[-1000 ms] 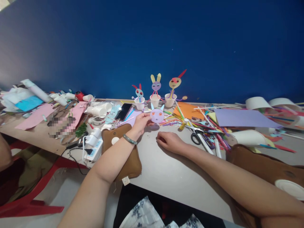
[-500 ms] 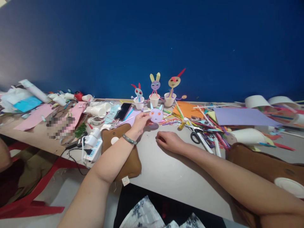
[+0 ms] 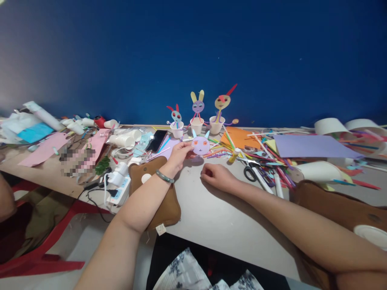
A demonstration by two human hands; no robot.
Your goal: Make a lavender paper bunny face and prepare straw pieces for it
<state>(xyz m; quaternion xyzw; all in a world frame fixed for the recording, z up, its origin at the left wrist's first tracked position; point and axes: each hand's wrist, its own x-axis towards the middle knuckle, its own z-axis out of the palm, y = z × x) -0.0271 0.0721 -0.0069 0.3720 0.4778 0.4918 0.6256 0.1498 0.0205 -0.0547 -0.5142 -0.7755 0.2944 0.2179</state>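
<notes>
My left hand [image 3: 181, 154] pinches the left edge of a round purple paper rabbit face [image 3: 201, 146] between thumb and fingers. It has pale blue ears, orange eyes and a small drawn mouth, and is held upright just above the table. Resting on the table to the right, my right hand [image 3: 219, 177] has its fingers curled in; whether anything is inside them is hidden. Behind the face, three paper-cup figures stand in a row: a blue-faced one with red ears [image 3: 176, 117], a purple-faced one with yellow ears [image 3: 198, 107], and a tan-faced one with a red feather-like strip [image 3: 222, 102].
Scissors [image 3: 250, 173] and heaped pipe cleaners lie right of my right hand, near purple paper [image 3: 314, 146] and orange paper [image 3: 242, 139]. On the left are a phone [image 3: 156, 141], a power strip [image 3: 122, 189] and a brown cushion [image 3: 165, 201]. Another person's arm [image 3: 6, 197] shows far left.
The rabbit face in my left hand has shifted very slightly right and appears a touch larger. My right hand stays curled on the table; the view has moved a little.
</notes>
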